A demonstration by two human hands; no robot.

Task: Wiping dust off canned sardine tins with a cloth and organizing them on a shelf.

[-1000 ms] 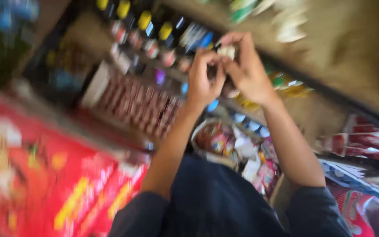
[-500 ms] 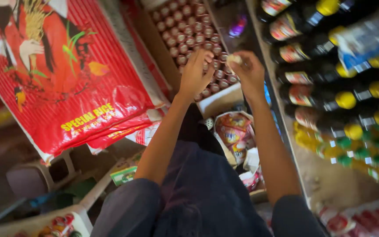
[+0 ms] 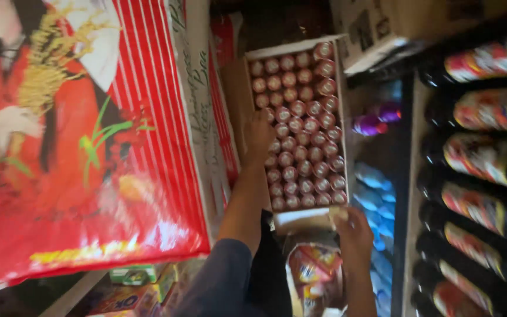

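Head view of a shop aisle. The fingers of the left hand (image 3: 259, 134) are curled down onto the small red-capped containers (image 3: 300, 126) in an open cardboard box (image 3: 237, 94); they touch the caps beside the box's left wall, about midway along it, but whether they pinch one container or merely rest on the tops cannot be told. The right hand (image 3: 353, 235) is clenched around a small pale object (image 3: 338, 215), partly blurred, held just off the box's near right corner.

The containers fill the box in tight rows from wall to wall. Judged from this pose, the step in hand is work on the packed rows, one hand in the box and the other keeping a single item beside it. A further move among these caps would call for a fingertip grip, since the neighbours stand touching.

A large red printed sack (image 3: 83, 147) stands against the box's left side; dark bottles (image 3: 476, 152) lie shelved at right; a red snack packet (image 3: 315, 273) lies below the box's near edge.
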